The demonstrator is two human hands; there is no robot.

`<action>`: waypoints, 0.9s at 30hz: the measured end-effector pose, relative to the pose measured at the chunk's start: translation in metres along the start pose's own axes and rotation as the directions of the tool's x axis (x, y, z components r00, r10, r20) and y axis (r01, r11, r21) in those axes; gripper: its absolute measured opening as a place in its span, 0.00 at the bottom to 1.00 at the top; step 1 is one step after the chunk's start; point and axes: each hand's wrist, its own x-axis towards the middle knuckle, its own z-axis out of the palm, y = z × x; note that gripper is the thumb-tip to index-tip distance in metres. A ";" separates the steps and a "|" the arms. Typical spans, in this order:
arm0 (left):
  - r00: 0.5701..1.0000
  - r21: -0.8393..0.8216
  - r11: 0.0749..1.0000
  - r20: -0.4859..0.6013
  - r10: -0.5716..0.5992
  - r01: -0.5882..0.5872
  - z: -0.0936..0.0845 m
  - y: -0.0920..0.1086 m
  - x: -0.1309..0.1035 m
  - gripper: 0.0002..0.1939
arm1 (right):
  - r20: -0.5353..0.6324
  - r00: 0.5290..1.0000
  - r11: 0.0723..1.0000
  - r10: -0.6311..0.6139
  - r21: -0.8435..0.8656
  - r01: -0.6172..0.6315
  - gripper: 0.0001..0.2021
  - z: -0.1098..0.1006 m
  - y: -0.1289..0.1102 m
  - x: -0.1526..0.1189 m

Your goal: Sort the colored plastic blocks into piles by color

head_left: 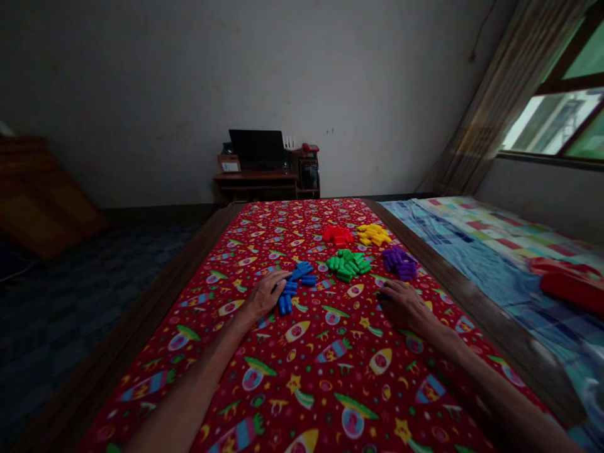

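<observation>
My left hand (267, 294) lies at the left edge of a loose group of short blue plastic pieces (301, 270). Its fingers are stretched out and apart, touching the nearest blue pieces; a dark gap shows between finger and thumb. My right hand (406, 304) rests palm down on the red printed cloth, just below a heap of purple pieces (399, 263). Its fingers are loosely spread and slightly bent, with a dark patch under them that I cannot make out. Between the hands and farther off lies a heap of green pieces (348, 264).
Red pieces (338, 235) and yellow pieces (374, 234) lie beyond the green heap. The red cloth (325, 390) covers a wooden-edged table. A bed (472, 233) with a red bag (570, 286) stands at the right. A desk with a monitor (258, 148) is against the far wall.
</observation>
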 end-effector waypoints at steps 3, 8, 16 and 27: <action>1.000 -0.007 1.000 -0.002 -0.004 0.004 -0.001 0.000 0.000 0.22 | -0.048 0.999 0.998 -0.019 0.057 0.022 0.11 -0.008 -0.007 0.010; 1.000 -0.005 1.000 0.006 -0.010 0.010 0.000 -0.001 0.001 0.22 | -0.050 0.974 0.945 -0.220 0.237 0.226 0.13 -0.008 -0.065 0.064; 1.000 0.011 1.000 0.015 -0.016 0.016 0.000 0.000 -0.002 0.22 | 0.081 0.956 0.938 -0.283 0.230 0.259 0.13 0.047 -0.136 0.123; 1.000 0.006 1.000 0.008 0.024 -0.024 0.001 -0.005 -0.002 0.22 | 0.116 0.991 0.998 -0.062 0.029 0.059 0.10 -0.012 -0.050 0.047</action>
